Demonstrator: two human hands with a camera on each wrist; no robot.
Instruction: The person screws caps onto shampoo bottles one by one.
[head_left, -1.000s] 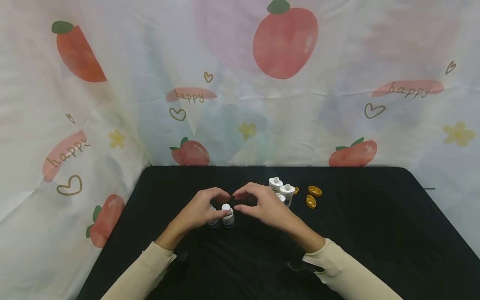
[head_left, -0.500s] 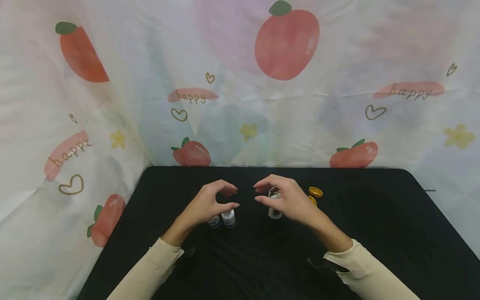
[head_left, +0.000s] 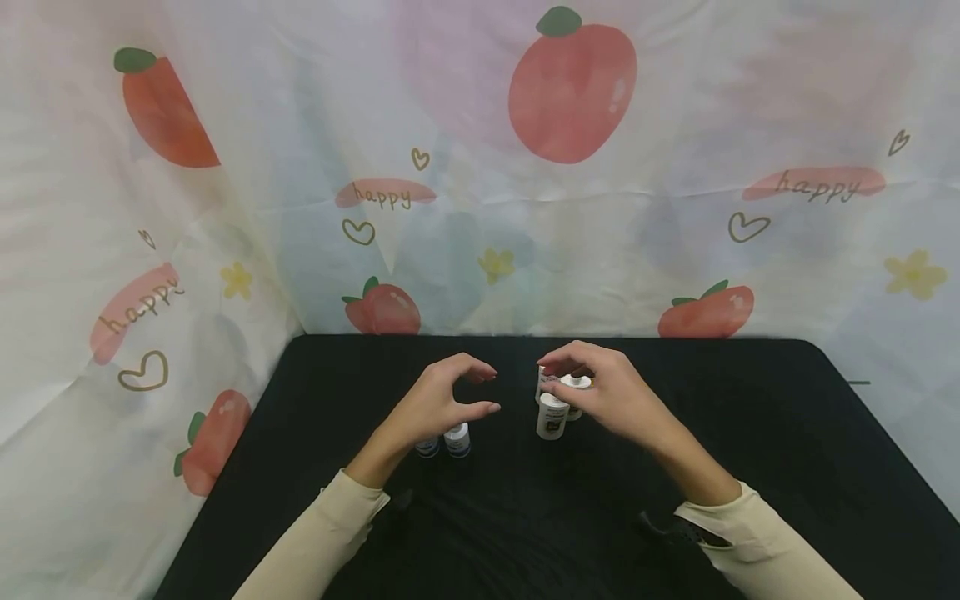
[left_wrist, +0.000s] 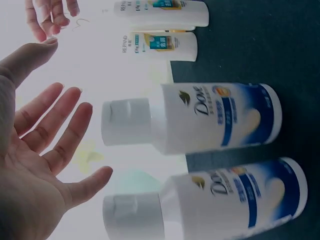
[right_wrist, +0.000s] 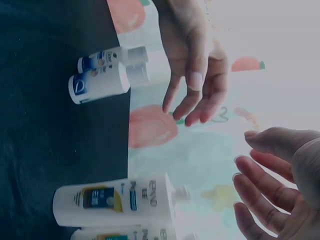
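Two white Dove bottles with blue bases and white caps stand upright side by side: the front one [left_wrist: 215, 120] and its neighbour [left_wrist: 225, 205] fill the left wrist view. My left hand [head_left: 438, 404] hovers just above and beside them, fingers bent into a loose C with nothing in its grasp. Farther right stands a cluster of white bottles [head_left: 552, 421] with narrow bare necks and teal-and-yellow labels. Over that cluster my right hand [head_left: 611, 392] curves in the same loose way, holding nothing and partly covering the bottles. A gap separates the two hands.
A black cloth covers the table [head_left: 510, 517]. Behind it and at the left hangs a pale fabric curtain [head_left: 465, 108] printed with fruit, hearts and flowers. The orange cup-like pieces right of the white bottles are mostly hidden behind my right hand.
Both hands have moved right and spread apart, the right one farther, from near the Dove bottles to over the white bottles. The orange pieces went out of sight behind it.
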